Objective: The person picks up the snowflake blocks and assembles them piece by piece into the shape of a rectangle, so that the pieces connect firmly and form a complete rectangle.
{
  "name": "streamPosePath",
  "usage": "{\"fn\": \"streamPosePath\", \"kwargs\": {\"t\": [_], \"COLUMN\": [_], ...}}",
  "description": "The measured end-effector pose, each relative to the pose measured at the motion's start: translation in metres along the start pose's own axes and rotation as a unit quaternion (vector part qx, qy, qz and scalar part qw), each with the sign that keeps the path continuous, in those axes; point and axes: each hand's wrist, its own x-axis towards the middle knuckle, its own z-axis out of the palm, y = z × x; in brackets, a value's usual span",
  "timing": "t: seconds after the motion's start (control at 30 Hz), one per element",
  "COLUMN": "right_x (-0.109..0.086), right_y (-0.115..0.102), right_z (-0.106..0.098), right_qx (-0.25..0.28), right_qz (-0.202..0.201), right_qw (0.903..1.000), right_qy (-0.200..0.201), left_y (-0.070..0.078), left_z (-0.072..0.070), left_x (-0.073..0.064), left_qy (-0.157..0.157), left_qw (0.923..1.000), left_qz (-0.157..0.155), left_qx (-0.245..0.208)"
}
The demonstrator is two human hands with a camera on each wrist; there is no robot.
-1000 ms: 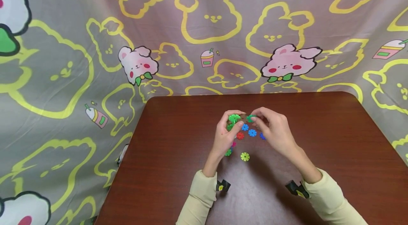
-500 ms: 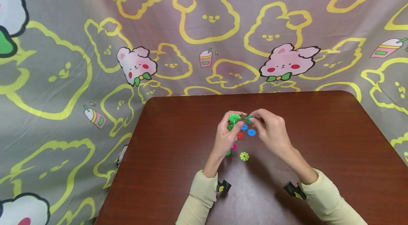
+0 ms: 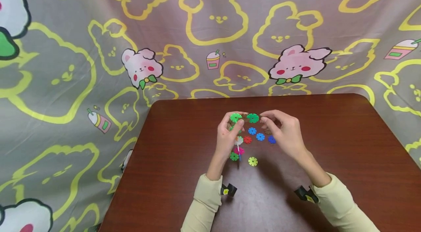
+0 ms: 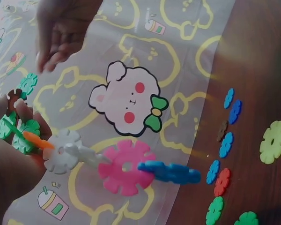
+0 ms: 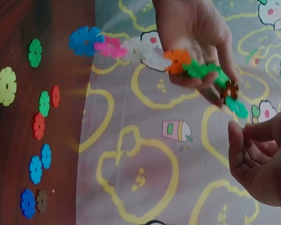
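A chain of slotted plastic snowflake discs hangs from my left hand point(image 3: 226, 135), which grips it between thumb and fingers around its green discs point(image 4: 25, 136). Below the grip run an orange disc point(image 5: 177, 61), white ones point(image 4: 62, 151), a pink disc point(image 4: 126, 166) and a blue disc point(image 4: 171, 172) at the lower end. At the other end, a brown disc point(image 5: 231, 89) carries a green disc point(image 3: 253, 118). My right hand point(image 3: 285, 129) is just to the right of that end disc, fingers loosely bent, a small gap between, nothing held.
Loose discs lie on the brown table point(image 3: 177, 151): a yellow-green one point(image 3: 253, 161) nearest me, a red one point(image 3: 247, 139), several blue ones point(image 3: 260, 137), green ones point(image 5: 35, 52) and a brown one point(image 5: 41, 200). A patterned cloth point(image 3: 230, 12) stands behind and left of the table.
My right hand, which held the green end disc against the chain, has let go and drawn slightly right. The left hand has shifted a little left and up with the chain.
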Motion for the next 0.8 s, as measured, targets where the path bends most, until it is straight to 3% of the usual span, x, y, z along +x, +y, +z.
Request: {"fn": "streamPosePath", "kwargs": {"t": [0.17,0.37,0.43,0.6,0.8], "right_x": [-0.001,-0.004,-0.004,-0.007,-0.018], "right_y": [0.009,0.023,0.028,0.056,0.108], "right_z": [-0.009,-0.017,-0.018,-0.022,-0.025], "right_qx": [-0.007,-0.034,-0.042,-0.097,-0.148], "right_qz": [0.046,0.07,0.073,0.086,0.15], "right_qw": [0.9988,0.997,0.9963,0.9893,0.9652], "right_qy": [0.011,-0.003,-0.011,-0.066,-0.156], "left_y": [0.002,0.005,0.005,0.004,0.003], "left_z": [-0.008,-0.011,-0.01,-0.011,-0.012], "left_x": [0.003,0.003,0.003,0.002,0.002], "left_qy": [0.032,0.003,0.001,0.013,0.007], "left_qw": [0.9992,0.9991,0.9993,0.9995,0.9994], "left_qz": [0.011,0.026,0.026,0.024,0.03], "left_qx": [-0.022,0.033,0.028,0.018,0.018]}}
